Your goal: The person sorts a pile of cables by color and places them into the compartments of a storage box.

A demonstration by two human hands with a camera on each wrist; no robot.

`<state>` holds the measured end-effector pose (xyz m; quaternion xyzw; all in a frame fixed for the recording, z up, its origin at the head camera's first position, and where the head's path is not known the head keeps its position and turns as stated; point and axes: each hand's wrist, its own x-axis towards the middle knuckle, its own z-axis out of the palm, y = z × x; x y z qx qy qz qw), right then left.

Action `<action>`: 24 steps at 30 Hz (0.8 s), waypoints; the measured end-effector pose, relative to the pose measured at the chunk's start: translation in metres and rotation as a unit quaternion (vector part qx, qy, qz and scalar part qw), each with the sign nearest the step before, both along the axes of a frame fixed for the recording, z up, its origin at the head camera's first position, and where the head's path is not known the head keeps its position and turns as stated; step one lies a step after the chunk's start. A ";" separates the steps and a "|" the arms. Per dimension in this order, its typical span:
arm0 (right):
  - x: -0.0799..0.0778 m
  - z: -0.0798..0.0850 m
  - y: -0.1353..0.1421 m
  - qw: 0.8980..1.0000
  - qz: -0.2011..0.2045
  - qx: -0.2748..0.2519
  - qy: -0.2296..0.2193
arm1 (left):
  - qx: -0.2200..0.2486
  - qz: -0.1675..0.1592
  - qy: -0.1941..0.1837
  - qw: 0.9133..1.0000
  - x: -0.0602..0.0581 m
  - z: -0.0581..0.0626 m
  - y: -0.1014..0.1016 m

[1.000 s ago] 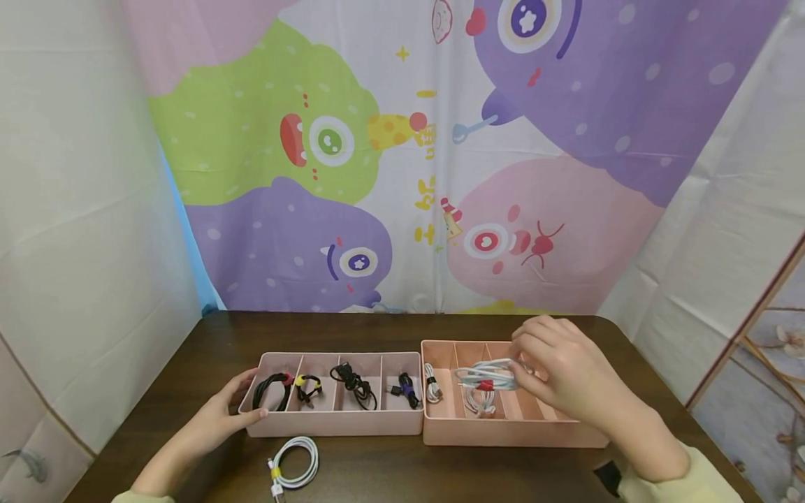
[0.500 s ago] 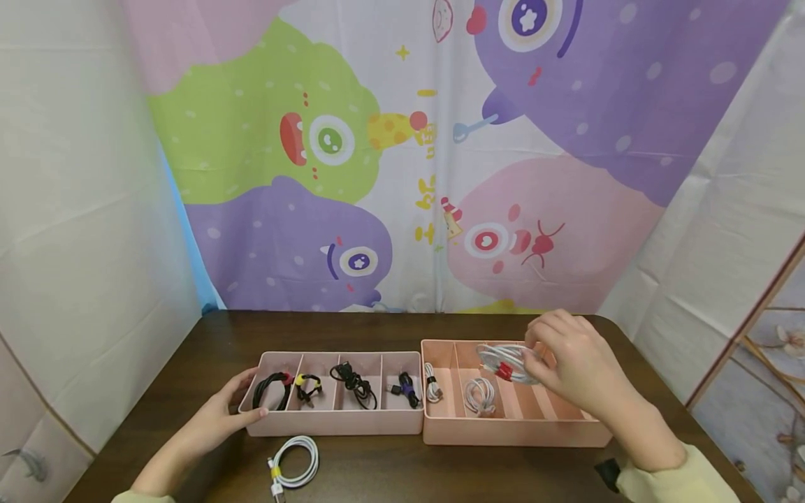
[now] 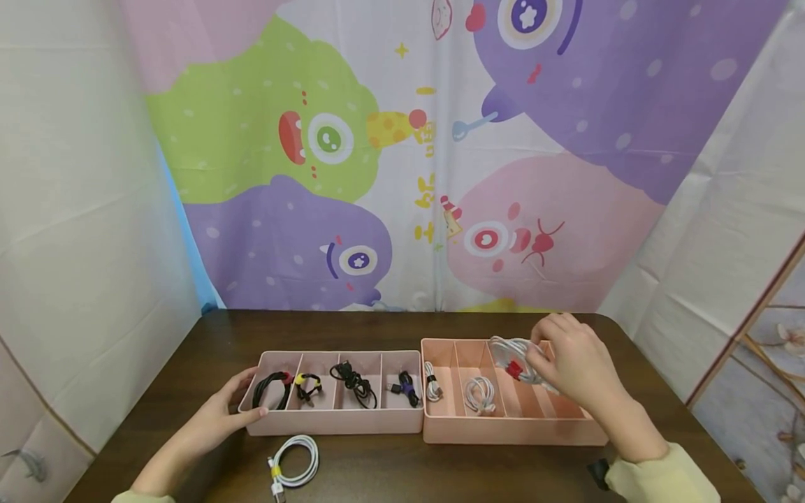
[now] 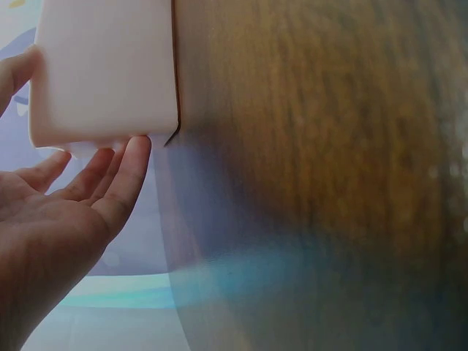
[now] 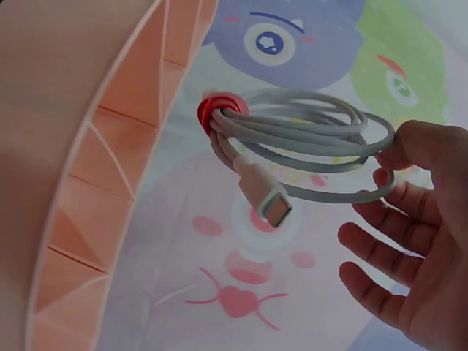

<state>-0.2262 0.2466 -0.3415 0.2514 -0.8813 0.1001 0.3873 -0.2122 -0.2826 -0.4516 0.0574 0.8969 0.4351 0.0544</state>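
My right hand (image 3: 575, 356) pinches a coiled white USB-C cable (image 5: 292, 139) between thumb and index finger, the other fingers loosely bent. A red tie (image 5: 219, 111) binds the coil, and its plug (image 5: 262, 189) hangs free. The cable is held above the middle of the peach divided box (image 3: 516, 431). At the far left, my left hand (image 3: 220, 412) grips the end of the pale pink divided box (image 3: 339, 423), thumb at the front corner, fingers against the end wall.
Black cables, among them one with a red tie (image 3: 270, 391), lie in the pale pink box's compartments. Two white cables (image 3: 432, 383) lie in the peach box's left compartments. A white cable with a yellow tie (image 3: 298, 462) lies on the dark wooden table (image 3: 377, 475) in front.
My right hand has carried the red-tied cable rightward, from above the second compartment to above the middle of the peach box. My left hand has kept its place.
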 end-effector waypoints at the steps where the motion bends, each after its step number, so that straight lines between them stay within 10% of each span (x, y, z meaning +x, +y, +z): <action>1: -0.001 -0.002 0.000 1.000 -0.009 -0.007 -0.005 | 0.000 0.000 0.000 1.000 0.000 0.000 0.000; 24: -0.013 -0.041 0.008 0.970 -0.117 -0.101 -0.188 | -0.005 -0.003 0.017 1.000 0.000 -0.001 0.000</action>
